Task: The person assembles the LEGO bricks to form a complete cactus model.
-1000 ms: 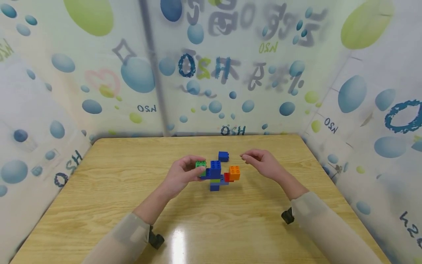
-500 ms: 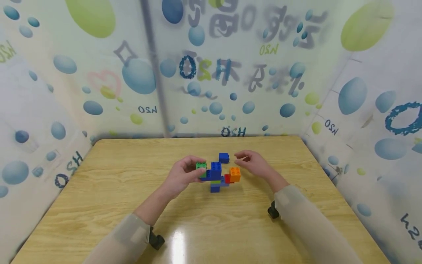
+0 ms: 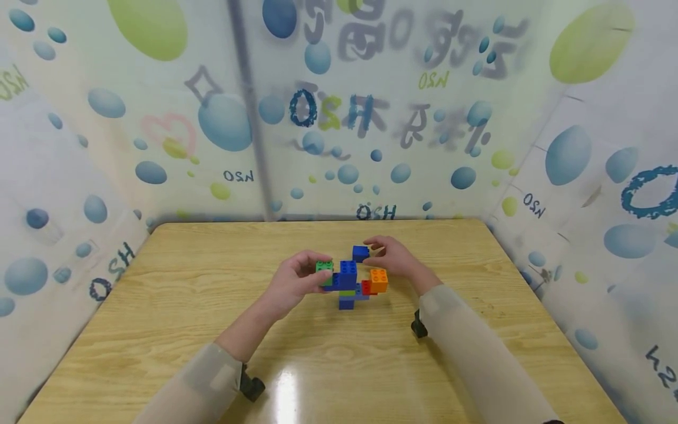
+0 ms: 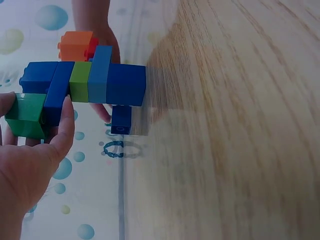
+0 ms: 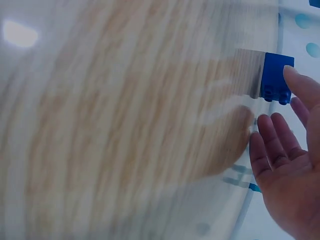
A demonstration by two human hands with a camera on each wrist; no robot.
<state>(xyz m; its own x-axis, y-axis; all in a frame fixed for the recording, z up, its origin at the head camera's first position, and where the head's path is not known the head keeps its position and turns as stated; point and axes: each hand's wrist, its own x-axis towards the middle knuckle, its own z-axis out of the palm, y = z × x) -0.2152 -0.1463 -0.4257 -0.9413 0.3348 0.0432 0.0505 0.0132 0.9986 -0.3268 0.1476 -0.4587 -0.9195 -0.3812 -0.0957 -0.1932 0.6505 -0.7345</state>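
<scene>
My left hand (image 3: 288, 285) grips the green toy brick (image 4: 26, 115) at the left side of a built brick figure, thumb on one face and fingers around it. The figure has a dark blue brick (image 3: 348, 274) on top, lime and blue bricks below, and a red brick (image 3: 366, 287) with an orange brick (image 3: 378, 281) out to the right. Behind it lies a loose blue brick (image 5: 276, 75) on its side, studs facing right. My right hand (image 3: 396, 259) is right at that brick, fingers spread and thumb tip overlapping it in the right wrist view.
The figure and loose brick are on a wooden table (image 3: 339, 365). Patterned walls (image 3: 349, 118) close in the back and sides of the table. Dark wrist cameras (image 3: 251, 386) hang under both sleeves.
My right hand has moved left, over the figure's right side, to the loose blue brick. My left hand keeps its grip on the green brick, and the figure stays in place.
</scene>
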